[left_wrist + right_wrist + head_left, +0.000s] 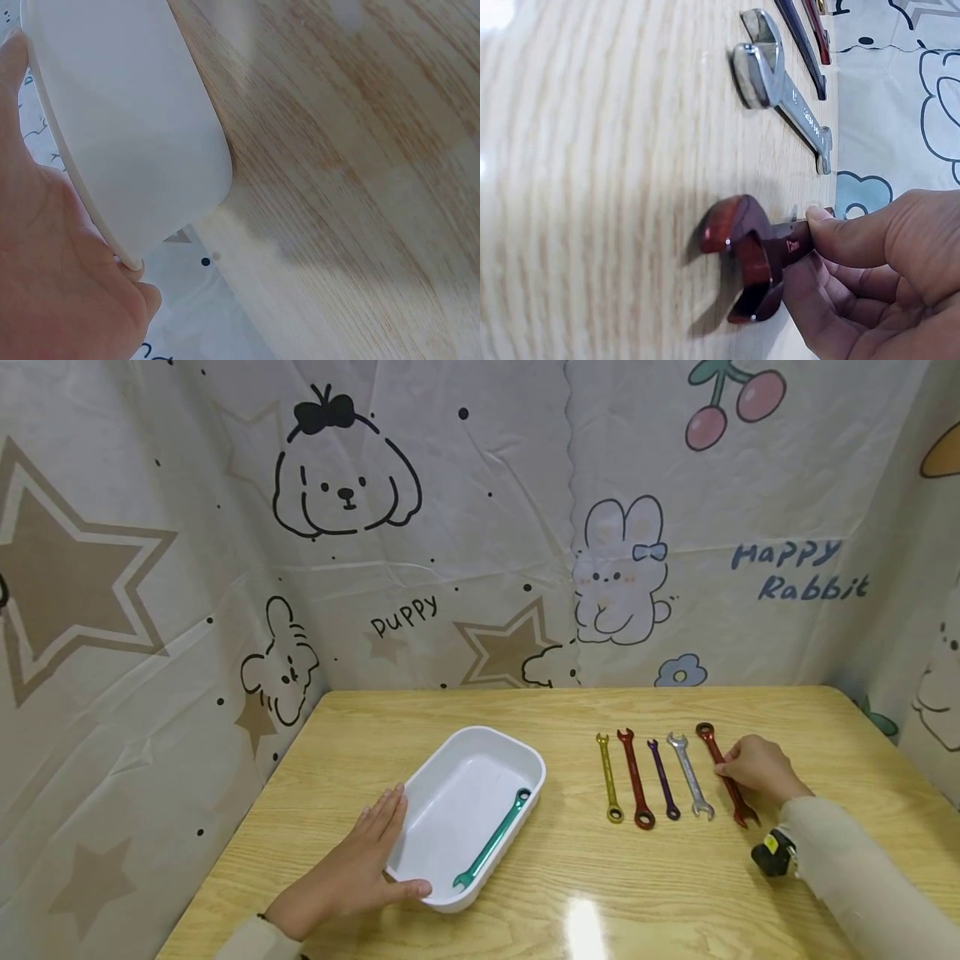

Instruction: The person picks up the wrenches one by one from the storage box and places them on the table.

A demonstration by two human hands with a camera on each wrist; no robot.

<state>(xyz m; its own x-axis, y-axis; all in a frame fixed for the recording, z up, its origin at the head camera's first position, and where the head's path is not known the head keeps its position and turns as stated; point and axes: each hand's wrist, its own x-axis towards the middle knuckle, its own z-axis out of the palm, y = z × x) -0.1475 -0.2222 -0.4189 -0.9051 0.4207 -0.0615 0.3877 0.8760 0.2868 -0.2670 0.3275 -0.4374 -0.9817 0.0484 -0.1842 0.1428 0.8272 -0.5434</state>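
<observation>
My right hand (759,768) pinches the shaft of a dark red combination wrench (714,747) between thumb and fingers. Its open-ended head (739,221) points toward the near edge, just over the tabletop with a shadow beside it. Left of it lie a silver wrench (688,770), a purple wrench (663,779), another red wrench (634,777) and a yellow-gold wrench (608,777). My left hand (352,864) rests on the left side of a white tray (442,752), its fingers extended along the rim and thumb on the near corner. A green wrench (491,842) lies inside the tray.
The wood-grain table (570,893) ends at a printed cloth (495,527) hung behind it and along the sides. A small black wrist device (772,853) with a yellow mark hangs at the right sleeve (855,860).
</observation>
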